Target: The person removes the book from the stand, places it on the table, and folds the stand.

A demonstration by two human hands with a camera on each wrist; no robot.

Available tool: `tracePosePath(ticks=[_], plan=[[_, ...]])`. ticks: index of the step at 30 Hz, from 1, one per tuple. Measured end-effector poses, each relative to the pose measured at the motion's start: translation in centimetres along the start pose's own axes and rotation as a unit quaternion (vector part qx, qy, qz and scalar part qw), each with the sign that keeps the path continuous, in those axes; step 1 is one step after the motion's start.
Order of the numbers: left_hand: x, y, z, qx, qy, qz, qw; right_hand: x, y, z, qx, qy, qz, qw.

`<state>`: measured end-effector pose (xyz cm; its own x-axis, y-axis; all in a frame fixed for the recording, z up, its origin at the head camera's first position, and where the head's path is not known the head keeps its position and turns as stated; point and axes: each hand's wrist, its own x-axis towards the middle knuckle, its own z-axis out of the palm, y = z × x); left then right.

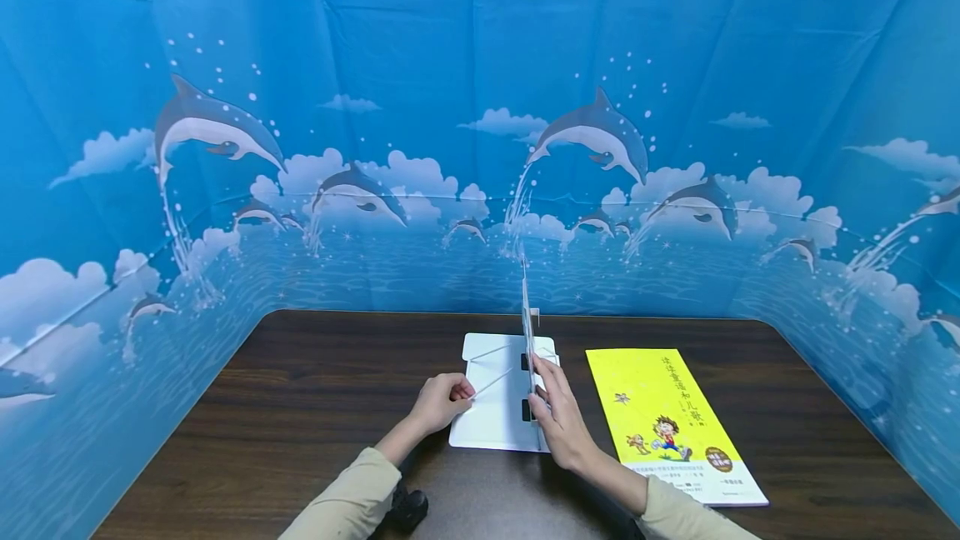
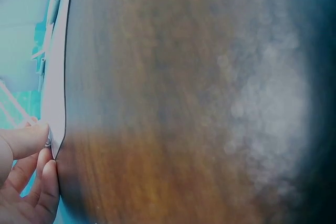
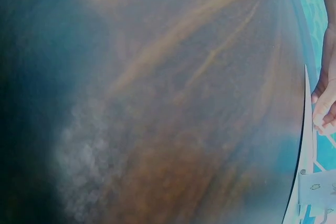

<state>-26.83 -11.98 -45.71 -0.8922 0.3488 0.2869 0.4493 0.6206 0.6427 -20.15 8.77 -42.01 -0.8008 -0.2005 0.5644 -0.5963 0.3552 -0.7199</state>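
Observation:
A white book stand point(image 1: 491, 427) lies with its flat base on the table. Its panel point(image 1: 527, 323) stands upright and is seen edge-on in the head view. My left hand point(image 1: 444, 403) pinches the end of a thin wire rod point(image 1: 491, 386) at the base's left edge. In the left wrist view, the thumb and fingers of that left hand point(image 2: 29, 166) meet at the base's corner. My right hand point(image 1: 564, 423) rests against the right side of the panel, fingers fairly straight. The right wrist view catches part of the printed panel point(image 3: 317, 188) at its edge.
A yellow book point(image 1: 648, 407) with a cartoon child on its cover lies right of the stand. The dark wooden table point(image 1: 300, 407) ends at a blue dolphin-print curtain point(image 1: 435, 107) behind and along both sides. Black pads point(image 1: 526, 411) sit on the stand's base.

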Motion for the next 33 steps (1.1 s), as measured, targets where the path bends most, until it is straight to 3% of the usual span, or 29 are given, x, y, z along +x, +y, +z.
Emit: tracePosePath(ticks=[5,24,29,33], plan=[[0.1,-0.1,0.0,0.004,-0.001,-0.004,1.0000,0.0,-1.0,-0.3,-0.003,-0.002,0.002,1.0000],[0.2,-0.2,0.1,0.009,0.006,0.005,0.9999,0.1,-0.8,-0.3,0.004,0.000,-0.002,1.0000],[0.1,0.0,-0.2,-0.001,-0.008,0.001,1.0000,0.1,-0.9,-0.2,0.005,0.001,-0.001,1.0000],[-0.1,0.2,-0.5,-0.035,-0.031,-0.009,0.9989,0.0,0.1,0.2,0.000,0.007,0.004,1.0000]])
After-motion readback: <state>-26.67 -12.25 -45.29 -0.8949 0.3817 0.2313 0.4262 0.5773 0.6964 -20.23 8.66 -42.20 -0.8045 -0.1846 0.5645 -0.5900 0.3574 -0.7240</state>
